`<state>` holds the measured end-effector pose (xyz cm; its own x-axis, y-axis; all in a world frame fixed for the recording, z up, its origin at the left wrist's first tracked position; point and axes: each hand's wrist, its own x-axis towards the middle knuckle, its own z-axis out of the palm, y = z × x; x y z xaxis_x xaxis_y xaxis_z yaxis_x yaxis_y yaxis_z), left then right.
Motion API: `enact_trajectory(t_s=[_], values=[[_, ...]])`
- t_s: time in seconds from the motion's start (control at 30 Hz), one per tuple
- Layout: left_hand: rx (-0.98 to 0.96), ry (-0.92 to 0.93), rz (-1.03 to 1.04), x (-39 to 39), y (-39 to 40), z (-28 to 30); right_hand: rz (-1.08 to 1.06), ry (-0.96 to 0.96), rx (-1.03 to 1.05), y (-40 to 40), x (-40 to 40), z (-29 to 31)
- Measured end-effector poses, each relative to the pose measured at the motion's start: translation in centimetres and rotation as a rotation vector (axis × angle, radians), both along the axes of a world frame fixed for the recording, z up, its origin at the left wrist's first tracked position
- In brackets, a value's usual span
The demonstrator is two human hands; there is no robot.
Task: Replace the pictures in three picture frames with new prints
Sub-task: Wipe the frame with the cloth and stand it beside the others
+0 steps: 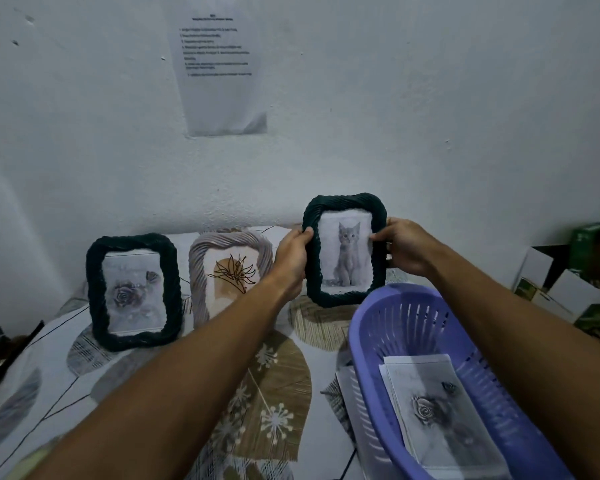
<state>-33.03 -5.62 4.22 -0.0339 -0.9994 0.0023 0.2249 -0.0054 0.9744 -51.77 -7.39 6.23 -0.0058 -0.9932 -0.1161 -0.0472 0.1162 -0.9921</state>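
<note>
Head view: I hold the cat frame (344,250) upright, long axis vertical, facing me, my left hand (292,252) and right hand (405,245) gripping its side edges. It hangs above the purple basket (368,327) rim. Rose frame (133,291) and pale frame (230,271) lean on the wall; all have twisted woven borders.

The dark green frame (344,249) above the basket (440,372) looks woven, ropy and matt, holding a matt paper cat print (347,254). The basket is smooth lilac plastic with slotted walls, holding paper prints (437,414). Left of it lies printed cloth (271,382).
</note>
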Motion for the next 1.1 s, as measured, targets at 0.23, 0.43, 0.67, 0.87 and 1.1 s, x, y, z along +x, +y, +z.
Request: enact_trajectory(t_s=[0.23, 0.43, 0.67, 0.87, 1.1], values=[[0.060, -0.058, 0.085, -0.2, 0.6, -2.2, 0.043, 0.177, 0.093, -0.4, -0.2, -1.6], [0.095, -0.003, 0.119, 0.1, 0.7, -3.3, 0.091, 0.218, 0.124, -0.3, -0.1, -2.0], [0.067, -0.017, 0.117, 0.1, 0.5, -4.1, 0.198, 0.143, 0.123, 0.0, -0.7, -2.2], [0.047, -0.034, 0.161, 0.2, 0.1, -4.4, 0.235, 0.074, 0.176, 0.1, -0.8, -2.0], [0.044, -0.111, 0.216, 0.3, -0.1, -4.8, 0.271, 0.125, 0.175, -0.3, -1.0, -2.0]])
